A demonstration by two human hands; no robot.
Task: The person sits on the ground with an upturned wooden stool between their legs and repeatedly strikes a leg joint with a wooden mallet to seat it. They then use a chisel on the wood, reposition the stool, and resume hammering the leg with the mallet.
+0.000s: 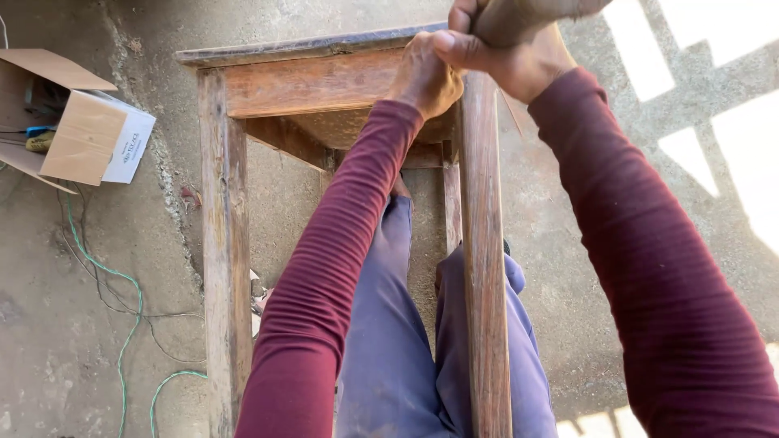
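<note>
The left hand (423, 79) braced the worn brown wooden table frame (308, 81) at its far right corner, while the right hand's (511, 57) fingers gripped a blurred tan object (519, 16) above the leg (484, 243); steady bracing looked advisable.

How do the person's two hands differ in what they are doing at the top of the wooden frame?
The left hand presses against the wooden frame at its corner; the right hand is closed round a brownish object above the right leg. The left sits lower, the right higher. Both wear maroon sleeves.

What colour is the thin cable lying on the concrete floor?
Green, the thin cable, clearest in the head view, lower left.
</note>
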